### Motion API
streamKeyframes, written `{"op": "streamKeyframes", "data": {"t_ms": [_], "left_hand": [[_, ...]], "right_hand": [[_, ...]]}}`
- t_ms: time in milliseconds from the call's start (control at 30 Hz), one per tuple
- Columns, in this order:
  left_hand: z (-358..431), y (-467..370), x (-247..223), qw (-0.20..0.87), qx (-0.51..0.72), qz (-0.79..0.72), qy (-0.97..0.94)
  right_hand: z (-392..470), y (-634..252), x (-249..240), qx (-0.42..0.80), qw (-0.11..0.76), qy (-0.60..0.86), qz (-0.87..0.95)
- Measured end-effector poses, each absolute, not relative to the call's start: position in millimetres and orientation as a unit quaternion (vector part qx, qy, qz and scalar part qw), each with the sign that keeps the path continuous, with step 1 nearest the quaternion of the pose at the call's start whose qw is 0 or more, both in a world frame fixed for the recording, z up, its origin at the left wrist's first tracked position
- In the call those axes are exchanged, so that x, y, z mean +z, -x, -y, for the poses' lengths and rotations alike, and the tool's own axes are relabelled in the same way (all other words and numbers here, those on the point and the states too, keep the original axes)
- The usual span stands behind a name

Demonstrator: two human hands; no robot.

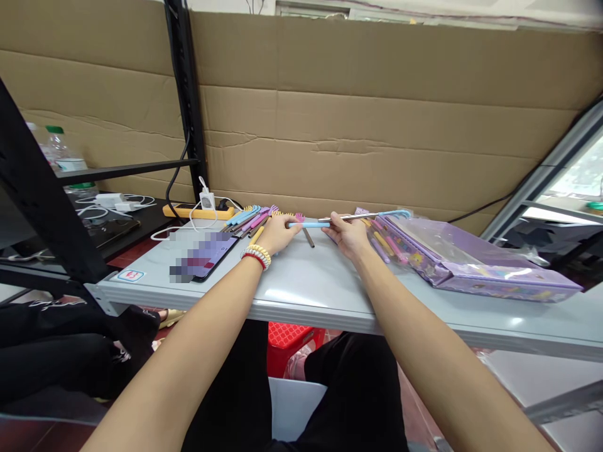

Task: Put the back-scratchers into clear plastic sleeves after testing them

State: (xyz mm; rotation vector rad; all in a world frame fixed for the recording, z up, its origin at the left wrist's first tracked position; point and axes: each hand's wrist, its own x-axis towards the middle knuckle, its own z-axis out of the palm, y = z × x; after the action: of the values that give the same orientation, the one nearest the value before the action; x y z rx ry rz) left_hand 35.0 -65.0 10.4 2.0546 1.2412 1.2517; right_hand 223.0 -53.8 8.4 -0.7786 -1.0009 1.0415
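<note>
Head view: pens (pixel 387 243) inside purple pouch (pixel 471 263)

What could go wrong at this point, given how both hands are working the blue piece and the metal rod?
The left hand pinches a blue sleeve while the right hand holds a thin metal rod; the two may misalign, or the rod could bend. The loose pile of coloured pieces by the left hand could get knocked about. The purple packet near the table edge might slide off.
</note>
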Motion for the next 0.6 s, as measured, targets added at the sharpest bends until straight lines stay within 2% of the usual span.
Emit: {"op": "streamKeyframes", "data": {"t_ms": [267, 367, 600], "left_hand": [[68.7, -37.2, 7.2, 0.123, 0.362, -0.431, -0.817], [64.9, -38.1, 4.2, 0.107, 0.365, -0.415, -0.826], [62.5, -37.9, 4.4, 0.109, 0.383, -0.438, -0.806]], "right_hand": [[61.4, -213.4, 5.0, 0.479, 0.646, 0.296, 0.516], [63.5, -210.4, 4.5, 0.475, 0.629, 0.299, 0.538], [57.0, -223.5, 6.7, 0.421, 0.678, 0.338, 0.499]]}}
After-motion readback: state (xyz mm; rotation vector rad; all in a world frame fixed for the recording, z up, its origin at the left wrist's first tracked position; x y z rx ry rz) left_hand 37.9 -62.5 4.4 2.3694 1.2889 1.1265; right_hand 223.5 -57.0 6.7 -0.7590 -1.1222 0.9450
